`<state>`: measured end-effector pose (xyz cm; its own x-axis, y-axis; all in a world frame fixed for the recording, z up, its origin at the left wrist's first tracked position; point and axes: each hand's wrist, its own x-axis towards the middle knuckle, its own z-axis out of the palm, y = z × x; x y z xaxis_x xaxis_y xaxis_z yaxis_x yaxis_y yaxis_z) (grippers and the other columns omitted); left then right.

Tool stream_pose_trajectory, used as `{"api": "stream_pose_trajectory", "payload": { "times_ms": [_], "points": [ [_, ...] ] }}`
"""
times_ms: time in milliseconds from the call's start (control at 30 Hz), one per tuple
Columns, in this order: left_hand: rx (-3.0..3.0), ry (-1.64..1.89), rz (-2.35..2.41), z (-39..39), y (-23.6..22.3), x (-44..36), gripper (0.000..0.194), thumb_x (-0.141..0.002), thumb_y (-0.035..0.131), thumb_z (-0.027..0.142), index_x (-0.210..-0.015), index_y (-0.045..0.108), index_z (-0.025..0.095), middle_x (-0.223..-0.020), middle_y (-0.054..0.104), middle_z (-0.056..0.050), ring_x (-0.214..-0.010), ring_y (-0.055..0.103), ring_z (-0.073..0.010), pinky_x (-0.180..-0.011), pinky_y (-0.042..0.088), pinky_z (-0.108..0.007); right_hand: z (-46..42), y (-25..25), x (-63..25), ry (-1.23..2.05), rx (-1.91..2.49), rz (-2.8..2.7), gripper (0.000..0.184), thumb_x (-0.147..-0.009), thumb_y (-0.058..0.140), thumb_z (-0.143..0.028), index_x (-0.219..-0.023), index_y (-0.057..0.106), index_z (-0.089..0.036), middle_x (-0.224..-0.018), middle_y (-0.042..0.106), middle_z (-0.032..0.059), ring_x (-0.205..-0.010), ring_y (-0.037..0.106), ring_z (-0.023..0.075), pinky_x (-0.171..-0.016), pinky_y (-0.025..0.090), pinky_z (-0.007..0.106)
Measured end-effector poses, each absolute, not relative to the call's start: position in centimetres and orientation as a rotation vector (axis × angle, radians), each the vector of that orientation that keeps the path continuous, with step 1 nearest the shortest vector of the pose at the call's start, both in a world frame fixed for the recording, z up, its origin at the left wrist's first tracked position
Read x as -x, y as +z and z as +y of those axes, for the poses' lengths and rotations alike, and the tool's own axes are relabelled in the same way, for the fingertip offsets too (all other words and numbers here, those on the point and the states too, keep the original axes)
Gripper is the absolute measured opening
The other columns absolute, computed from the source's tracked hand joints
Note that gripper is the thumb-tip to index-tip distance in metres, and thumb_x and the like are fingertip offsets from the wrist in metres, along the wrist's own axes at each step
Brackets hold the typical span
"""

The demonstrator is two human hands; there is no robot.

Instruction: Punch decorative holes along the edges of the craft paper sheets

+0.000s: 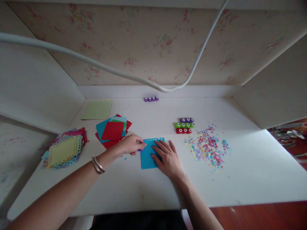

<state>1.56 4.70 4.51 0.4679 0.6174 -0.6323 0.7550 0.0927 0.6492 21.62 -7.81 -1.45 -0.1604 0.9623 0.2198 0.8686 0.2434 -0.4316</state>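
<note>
Blue sheet (147, 159): lower centre of frame
Left hand (132, 144): fingers pinched round a purple punch (141, 149) — at the sheet's left edge
Right hand (169, 158): fingers loosely spread — resting on the sheet
Confetti (209, 147): right of frame

The left hand (131, 144) pinches a purple punch (141, 149) at the left edge of a blue sheet (147, 159); the right hand (169, 159) spreads fingers over it. Confetti (208, 144) lies right of these fingers, cards (112, 131) left of the others.
</note>
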Motion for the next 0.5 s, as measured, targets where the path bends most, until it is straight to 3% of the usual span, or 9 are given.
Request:
{"api": "stream_pose_trajectory", "payload": {
  "times_ms": [100, 233, 333, 500],
  "points": [
    [-1.765, -0.049, 1.221, 4.3, 4.2, -0.4, 0.051, -0.082, 0.061, 0.057, -0.116, 0.067, 0.019, -0.086, 0.072, -0.005, -0.057, 0.058, -0.0150, -0.055, 0.044, -0.026, -7.8, -1.3, -21.6, 0.279, 1.677, -2.075, 0.035, -0.099, 0.052, -0.043, -0.129, 0.063, -0.030, -0.141, 0.058, 0.0036, -0.135, 0.048, 0.0271, -0.119, 0.021, 0.056],
    [-2.128, 0.138, 1.178, 2.8, 3.0, 1.0, 0.038, -0.076, 0.076, 0.041, -0.110, 0.072, 0.025, -0.113, 0.069, -0.006, -0.098, 0.064, -0.0243, -0.085, 0.047, -0.030, -7.7, -1.2, -21.5, 0.288, 1.685, -2.072, 0.036, -0.099, 0.051, -0.044, -0.129, 0.064, -0.030, -0.142, 0.058, 0.0034, -0.135, 0.048, 0.0271, -0.119, 0.020, 0.056],
    [-2.143, 0.237, 1.180, 1.4, 1.9, 1.3, 0.030, -0.086, 0.067, 0.034, -0.115, 0.070, 0.028, -0.117, 0.067, -0.005, -0.101, 0.064, -0.0232, -0.090, 0.047, -0.032, -7.6, -1.1, -21.5, 0.307, 1.699, -2.070, 0.035, -0.099, 0.052, -0.043, -0.129, 0.064, -0.029, -0.142, 0.058, 0.0029, -0.135, 0.048, 0.0270, -0.120, 0.019, 0.055],
    [-2.058, 0.436, 1.204, 0.5, 1.0, 1.5, 0.027, -0.089, 0.063, 0.031, -0.116, 0.068, 0.026, -0.117, 0.067, -0.007, -0.107, 0.063, -0.0236, -0.094, 0.049, -0.034, -7.5, -1.1, -21.5, 0.321, 1.703, -2.067, 0.035, -0.098, 0.053, -0.043, -0.128, 0.064, -0.029, -0.142, 0.058, 0.0026, -0.135, 0.049, 0.0271, -0.120, 0.019, 0.055]
  ]
}}
